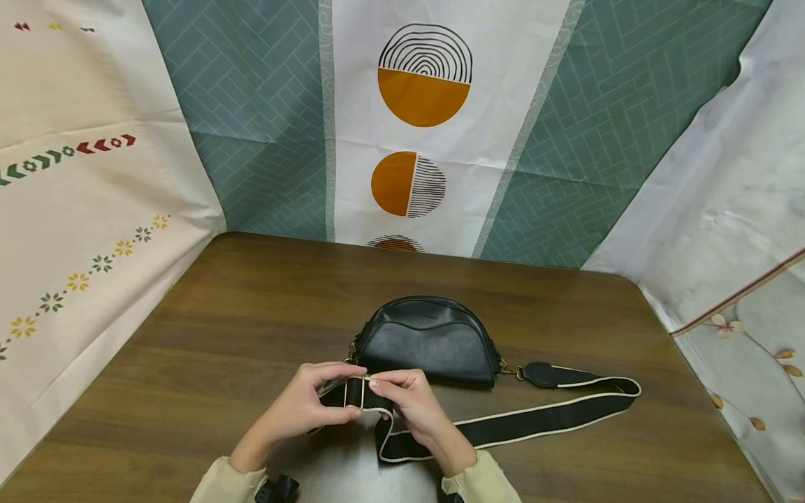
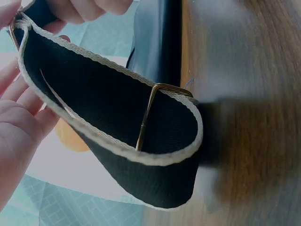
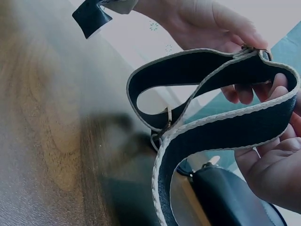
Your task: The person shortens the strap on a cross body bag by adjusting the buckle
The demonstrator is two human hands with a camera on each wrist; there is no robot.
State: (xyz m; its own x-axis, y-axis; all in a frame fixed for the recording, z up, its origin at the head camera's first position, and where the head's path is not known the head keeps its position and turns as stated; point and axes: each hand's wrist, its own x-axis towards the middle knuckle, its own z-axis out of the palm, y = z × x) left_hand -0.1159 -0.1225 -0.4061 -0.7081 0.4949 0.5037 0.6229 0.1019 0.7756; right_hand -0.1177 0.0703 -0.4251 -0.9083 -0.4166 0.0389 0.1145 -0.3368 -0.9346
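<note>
A black half-moon handbag [image 1: 428, 346] stands on the table, with a black, cream-edged shoulder strap [image 1: 547, 418] in front of it. My left hand [image 1: 308, 399] grips the strap at a gold rectangular slider buckle [image 1: 354, 392], thumb below and fingers above. Close on its right, my right hand [image 1: 416, 406] pinches the strap just past the buckle. The strap forms a loop [image 2: 108, 94] in the left wrist view, where a second gold metal ring [image 2: 146, 117] sits around the webbing. Both hands also show in the right wrist view, the left hand [image 3: 202, 26] above the right hand [image 3: 277, 162].
The brown wooden table [image 1: 251, 300] spreads around the bag. A gold clasp [image 1: 511, 370] joins the strap's leather end tab [image 1: 539, 374] to the bag's right side. Patterned cloths [image 1: 264, 105] hang behind and on both sides.
</note>
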